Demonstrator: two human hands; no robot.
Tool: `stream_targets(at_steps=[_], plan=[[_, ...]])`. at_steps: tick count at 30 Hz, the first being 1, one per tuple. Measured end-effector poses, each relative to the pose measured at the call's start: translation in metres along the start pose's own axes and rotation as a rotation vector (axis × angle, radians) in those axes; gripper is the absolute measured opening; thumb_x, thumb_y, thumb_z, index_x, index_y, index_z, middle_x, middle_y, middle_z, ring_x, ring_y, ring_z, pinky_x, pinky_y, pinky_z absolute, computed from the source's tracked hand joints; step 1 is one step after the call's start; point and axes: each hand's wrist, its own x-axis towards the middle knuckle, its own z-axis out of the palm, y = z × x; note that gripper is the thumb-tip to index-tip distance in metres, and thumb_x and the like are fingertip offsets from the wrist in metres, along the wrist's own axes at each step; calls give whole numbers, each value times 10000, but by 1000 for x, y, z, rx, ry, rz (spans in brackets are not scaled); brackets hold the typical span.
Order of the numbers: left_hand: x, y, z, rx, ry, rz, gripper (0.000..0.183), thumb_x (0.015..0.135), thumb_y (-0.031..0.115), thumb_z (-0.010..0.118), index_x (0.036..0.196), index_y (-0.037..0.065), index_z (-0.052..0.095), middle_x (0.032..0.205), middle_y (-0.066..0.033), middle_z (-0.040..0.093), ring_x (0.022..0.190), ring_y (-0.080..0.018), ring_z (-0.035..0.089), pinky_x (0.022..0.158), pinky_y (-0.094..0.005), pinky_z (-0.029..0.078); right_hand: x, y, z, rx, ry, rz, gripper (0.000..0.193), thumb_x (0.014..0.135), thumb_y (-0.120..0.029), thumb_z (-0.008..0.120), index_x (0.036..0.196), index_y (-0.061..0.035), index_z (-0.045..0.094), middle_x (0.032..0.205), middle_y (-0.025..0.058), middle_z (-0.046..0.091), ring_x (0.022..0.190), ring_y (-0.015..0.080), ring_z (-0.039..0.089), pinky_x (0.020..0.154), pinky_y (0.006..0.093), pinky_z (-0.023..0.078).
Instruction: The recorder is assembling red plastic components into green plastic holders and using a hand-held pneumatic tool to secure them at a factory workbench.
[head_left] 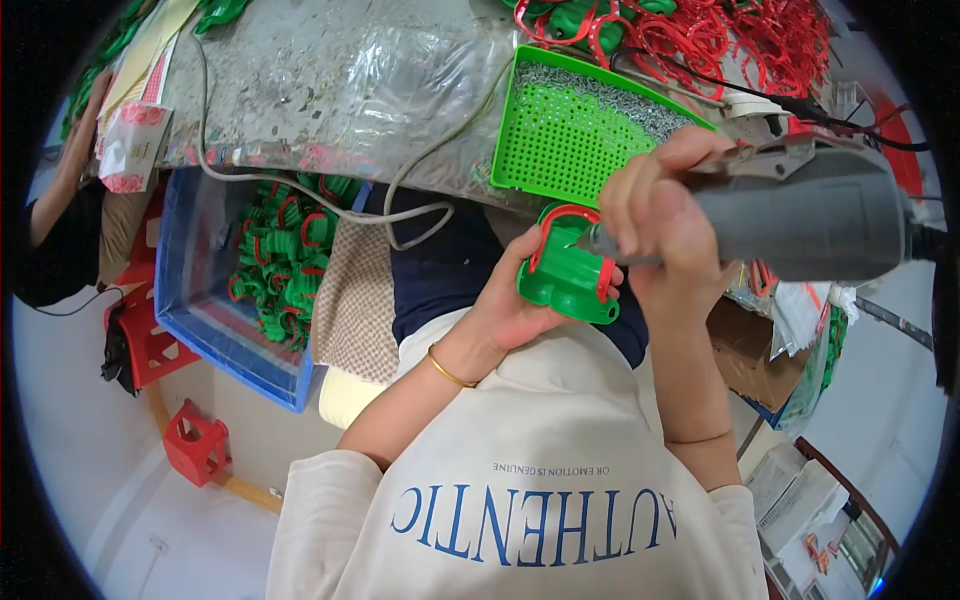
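Note:
My left hand (503, 306) grips a green plastic shell (572, 282) with a red curved strap (572, 211) on it, the hollow side facing up, close in front of my body. My right hand (672, 222) is wrapped round a grey power screwdriver (810, 215), which lies nearly level and points left. Its tip meets the shell near the strap; whether a screw sits at the tip is too small to tell. Just beyond both hands, a bright green perforated basket (503, 125) holds many small silver screws (610, 98) along its far side.
Left of my lap, a blue crate (235, 357) contains several green-and-red pieces (290, 235). A cable (204, 120) loops over the plastic-covered worktable (290, 70). Red straps (690, 40) are heaped at the far right. Another person's arm (65, 190) shows far left, and a red stool (196, 442) stands below.

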Motion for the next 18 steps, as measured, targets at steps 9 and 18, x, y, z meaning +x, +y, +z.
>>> stream_targets(at_steps=[9,18], plan=[[0,0,-7,-6,90,3,569,905,463,510,1354,128,408,1317,-112,487,1178,-268,509,971,-464,442,-15,14,7,-130,-91,-40,244,838,-54,563,1050,-4,454,559,19,417,477,121,420,482,282,376],[-1,-1,-18,15,66,12,594,894,474,522,1360,131,386,1297,-108,502,1165,-265,522,944,-468,460,-18,21,8,-164,-75,-37,228,838,-54,558,1033,-12,447,562,26,423,469,126,422,480,286,380]])
